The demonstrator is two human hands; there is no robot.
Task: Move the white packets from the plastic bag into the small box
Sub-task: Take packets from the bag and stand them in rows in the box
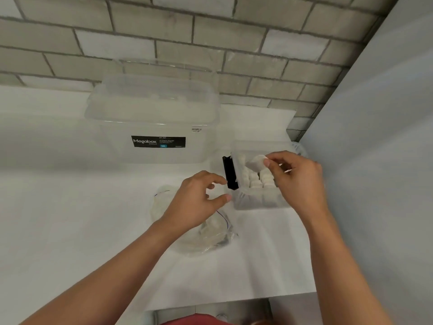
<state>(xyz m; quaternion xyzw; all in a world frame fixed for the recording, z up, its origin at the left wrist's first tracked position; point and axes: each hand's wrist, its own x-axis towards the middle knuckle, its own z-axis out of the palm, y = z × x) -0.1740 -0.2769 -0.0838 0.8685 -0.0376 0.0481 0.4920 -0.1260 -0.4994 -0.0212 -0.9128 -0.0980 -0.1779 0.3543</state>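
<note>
Pinching a small white packet (256,163) in the right grip (297,179) above the small clear plastic box (257,202), right of centre; hovering the left grip (196,200), loosely curled and empty, over the crumpled clear plastic bag (210,235).

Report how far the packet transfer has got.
Done: rows of white packets stand packed in the small box. In hand: the right hand pinches one packet just above the box. Left: the plastic bag holds more packets, so more trips likely remain; the left hand hovers over it, empty.
</note>
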